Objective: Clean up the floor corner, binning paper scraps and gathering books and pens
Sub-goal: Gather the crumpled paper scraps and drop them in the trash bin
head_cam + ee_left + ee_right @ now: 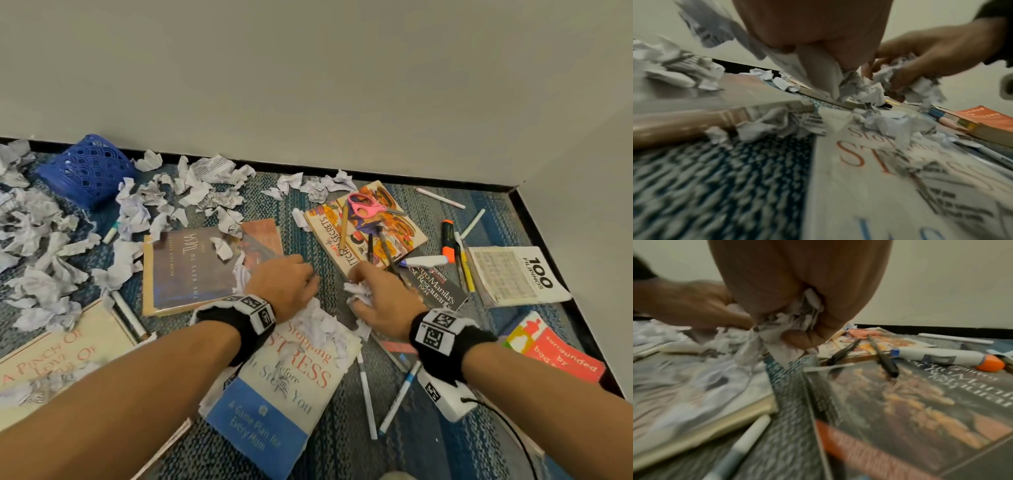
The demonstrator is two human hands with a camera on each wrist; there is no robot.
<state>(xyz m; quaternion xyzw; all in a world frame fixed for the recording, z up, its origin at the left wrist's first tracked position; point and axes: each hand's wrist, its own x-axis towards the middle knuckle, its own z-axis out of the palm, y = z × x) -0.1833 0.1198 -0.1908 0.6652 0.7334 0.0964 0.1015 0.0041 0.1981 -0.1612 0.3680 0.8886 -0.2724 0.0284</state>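
We're mid scrap-collection: left hand (pixel 284 281) and right hand (pixel 383 298), frame centre, each curled tight on crumpled white paper scraps (pixel 358 293); next, carry both wads to the blue perforated plastic basket (pixel 85 171), upper left.

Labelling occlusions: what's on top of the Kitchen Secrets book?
On the Kitchen Secrets book lie pink scissors, a wooden pencil and two dark pens. Its near corner is hidden behind the right hand, so anything there can't be seen.

Crumpled paper scraps (pixel 44 284), woven carpet (pixel 342 445)
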